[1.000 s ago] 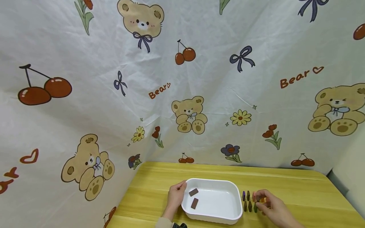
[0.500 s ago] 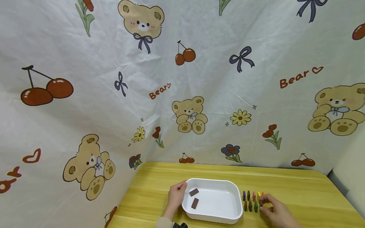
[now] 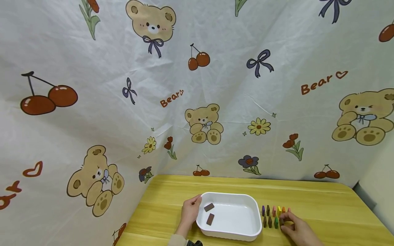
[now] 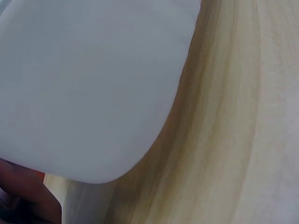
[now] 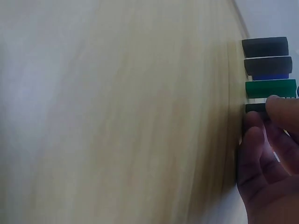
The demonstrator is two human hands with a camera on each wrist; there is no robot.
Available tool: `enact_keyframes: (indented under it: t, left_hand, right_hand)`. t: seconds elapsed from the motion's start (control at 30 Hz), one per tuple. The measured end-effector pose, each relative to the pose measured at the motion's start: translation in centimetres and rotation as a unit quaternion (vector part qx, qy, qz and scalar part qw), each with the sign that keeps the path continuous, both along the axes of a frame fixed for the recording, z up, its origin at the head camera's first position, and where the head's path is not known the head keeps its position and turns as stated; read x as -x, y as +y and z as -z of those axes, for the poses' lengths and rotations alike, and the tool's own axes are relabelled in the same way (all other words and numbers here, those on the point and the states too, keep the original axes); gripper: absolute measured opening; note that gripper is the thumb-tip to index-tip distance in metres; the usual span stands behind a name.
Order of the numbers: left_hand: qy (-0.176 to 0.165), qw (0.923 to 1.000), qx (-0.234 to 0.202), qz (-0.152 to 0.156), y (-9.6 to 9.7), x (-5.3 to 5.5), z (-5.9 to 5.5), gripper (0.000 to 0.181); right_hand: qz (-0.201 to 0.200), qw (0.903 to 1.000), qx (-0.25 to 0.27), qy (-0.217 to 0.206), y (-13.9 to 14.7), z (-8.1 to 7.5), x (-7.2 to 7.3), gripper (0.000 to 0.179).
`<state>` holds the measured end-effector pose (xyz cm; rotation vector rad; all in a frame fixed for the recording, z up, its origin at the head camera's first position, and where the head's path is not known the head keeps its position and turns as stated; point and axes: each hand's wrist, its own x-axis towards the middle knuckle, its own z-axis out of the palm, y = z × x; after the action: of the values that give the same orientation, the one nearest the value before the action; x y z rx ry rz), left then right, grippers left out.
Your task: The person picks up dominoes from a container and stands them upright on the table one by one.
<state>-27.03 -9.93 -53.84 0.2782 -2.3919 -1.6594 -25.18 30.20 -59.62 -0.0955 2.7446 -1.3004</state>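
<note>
A white rectangular tray stands on the table, with two small brown blocks, one block near its back left and another block in front of it. My left hand grips the tray's left rim. Right of the tray, small coloured blocks stand upright in two rows, among them purple, yellow and green ones. My right hand pinches a dark block at the right end of the front row, beside the green one. Its fingers partly cover that block.
The wood-grain table ends at the back against a hanging cloth printed with bears and cherries. A pale surface rises beyond the table's right edge. In the left wrist view, the tray's outer wall fills much of the frame.
My right hand has shifted slightly right and forward along the rows, uncovering the yellow, orange and pink blocks at the back. The left hand and tray have stayed in place.
</note>
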Motion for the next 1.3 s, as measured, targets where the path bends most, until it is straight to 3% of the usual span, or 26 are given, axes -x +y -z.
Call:
enact_keyframes:
  t: [0.17, 0.27, 0.4, 0.57, 0.77, 1.0, 1.3]
  left_hand:
    - [-0.002, 1.0, 0.003, -0.002, 0.0, 0.2, 0.3, 0.029]
    - [0.001, 1.0, -0.003, -0.001, -0.2, 0.7, 1.2, 0.028]
    - [0.003, 1.0, 0.003, 0.003, -0.7, 1.9, 3.4, 0.029]
    - [-0.003, 0.9999, -0.01, 0.007, -0.9, 2.2, 3.7, 0.028]
    - [-0.012, 0.9999, -0.007, 0.003, -1.3, 3.3, 5.6, 0.028]
    - [-0.005, 1.0, -0.006, 0.002, -1.2, 2.8, 4.8, 0.029]
    - [-0.008, 0.9999, -0.011, 0.006, -1.4, 3.5, 5.7, 0.029]
  right_hand:
    - [0.012, 0.9999, -0.012, -0.001, -0.2, 0.3, 0.1, 0.032]
    - [0.016, 0.9998, -0.012, 0.001, -0.3, 0.4, 0.1, 0.034]
    - [0.024, 0.9996, -0.011, 0.004, -0.2, 0.5, 0.0, 0.038]
    - [0.023, 0.9995, -0.018, 0.012, 0.0, 0.2, -0.2, 0.042]
    - [0.024, 0.9987, -0.023, 0.037, -0.3, -0.9, -0.6, 0.038]
    - [0.021, 0.9949, -0.041, 0.09, -2.0, -2.9, -1.1, 0.036]
    - [-0.01, 0.9906, -0.012, 0.136, -5.1, -4.6, -1.2, 0.03]
